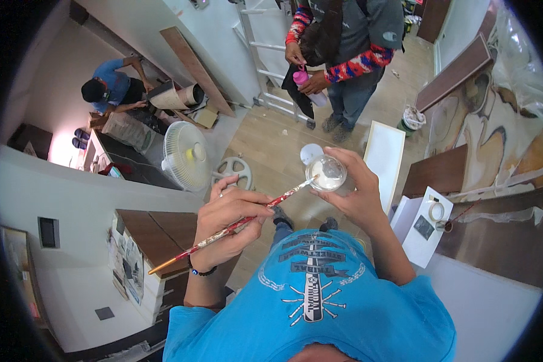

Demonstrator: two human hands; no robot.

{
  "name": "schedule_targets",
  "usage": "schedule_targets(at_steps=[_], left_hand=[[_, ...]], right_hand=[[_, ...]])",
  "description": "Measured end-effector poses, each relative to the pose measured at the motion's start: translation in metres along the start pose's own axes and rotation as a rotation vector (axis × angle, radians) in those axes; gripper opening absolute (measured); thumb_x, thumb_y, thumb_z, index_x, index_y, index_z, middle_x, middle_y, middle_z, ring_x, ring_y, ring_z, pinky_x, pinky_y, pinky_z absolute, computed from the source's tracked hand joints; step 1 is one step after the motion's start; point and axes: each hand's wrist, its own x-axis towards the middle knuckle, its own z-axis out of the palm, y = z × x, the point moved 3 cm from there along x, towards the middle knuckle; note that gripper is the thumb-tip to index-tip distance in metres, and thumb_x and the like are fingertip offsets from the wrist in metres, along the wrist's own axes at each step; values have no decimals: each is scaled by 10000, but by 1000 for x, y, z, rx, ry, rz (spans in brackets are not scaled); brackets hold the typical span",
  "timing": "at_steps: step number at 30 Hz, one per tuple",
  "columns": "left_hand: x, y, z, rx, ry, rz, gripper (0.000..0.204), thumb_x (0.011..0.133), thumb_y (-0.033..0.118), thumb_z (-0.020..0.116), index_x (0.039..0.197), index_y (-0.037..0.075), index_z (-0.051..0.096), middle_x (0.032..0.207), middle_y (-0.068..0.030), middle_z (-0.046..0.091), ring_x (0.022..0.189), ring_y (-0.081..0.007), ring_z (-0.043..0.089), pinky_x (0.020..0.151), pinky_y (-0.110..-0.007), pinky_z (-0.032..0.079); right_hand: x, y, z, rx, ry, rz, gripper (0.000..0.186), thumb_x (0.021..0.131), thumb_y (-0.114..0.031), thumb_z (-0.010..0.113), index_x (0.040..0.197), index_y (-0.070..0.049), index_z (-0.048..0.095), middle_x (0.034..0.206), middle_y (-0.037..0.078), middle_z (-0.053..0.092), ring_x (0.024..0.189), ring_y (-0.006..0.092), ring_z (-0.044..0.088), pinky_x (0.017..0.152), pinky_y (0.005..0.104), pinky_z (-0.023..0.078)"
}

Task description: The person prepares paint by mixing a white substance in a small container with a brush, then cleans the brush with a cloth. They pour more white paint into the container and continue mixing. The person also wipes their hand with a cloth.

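My left hand (232,220) is closed around a long thin paintbrush (214,238) with a red, paint-spotted handle and a golden end. The brush slants up to the right, and its tip reaches into the mouth of a small clear jar (342,166). White paint (329,176) shows inside the jar. Fingers and thumb of my right hand (362,190) wrap the jar from its right side. A round whitish lid (311,152) shows at the jar's upper left edge; whether it is attached, I cannot tell.
A person with patterned sleeves (359,63) holds a pink bottle (301,77) ahead, beside a ladder (271,72). Another person in blue (117,84) bends at far left. A white fan (187,155), a paint bucket (411,119), a long white panel (384,157) and a cabinet (157,235) stand around me.
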Motion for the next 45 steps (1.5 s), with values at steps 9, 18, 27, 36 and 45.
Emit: schedule_targets(at_steps=[9, 18, 27, 36, 45], left_hand=[[-22, 4, 6, -44, 38, -4, 221, 826, 24, 799, 1009, 140, 842, 1072, -34, 837, 988, -185, 771, 1206, -545, 392], [-46, 11, 4, -21, 33, -5, 211, 850, 36, 801, 1025, 149, 832, 1097, -18, 831, 1001, -173, 767, 1208, -535, 403], [-68, 7, -6, -82, 48, 11, 217, 884, 49, 805, 1068, 163, 823, 1103, -15, 826, 1008, -173, 770, 1188, -523, 420], [-96, -2, -27, -151, 61, 39, 233, 904, 70, 809, 1117, 165, 818, 1106, -3, 819, 1033, -161, 767, 1175, -512, 421], [-112, -15, -25, -194, 67, 46, 163, 974, 140, 792, 1136, 152, 808, 1181, -8, 817, 1118, -164, 754, 1202, -494, 391]], right_hand=[[-12, 4, -4, -12, -67, -9, 824, 734, -105, 991, 1481, -86, 644, 1401, 166, 697, 1268, 325, 709, 1082, 410, 568], [-27, -6, 6, 21, -79, 5, 820, 733, -94, 996, 1477, -81, 653, 1404, 169, 700, 1259, 316, 715, 1089, 410, 569], [-44, -27, 28, 26, -88, 69, 794, 721, -77, 994, 1447, -54, 674, 1390, 155, 715, 1257, 279, 711, 1094, 403, 558], [-59, -41, 44, -51, -35, 131, 781, 704, -104, 999, 1423, -71, 693, 1368, 138, 728, 1226, 259, 712, 1098, 395, 542], [-65, -44, 64, 29, -44, 134, 788, 748, -19, 958, 1469, -23, 640, 1416, 116, 698, 1249, 215, 677, 1108, 374, 526]])
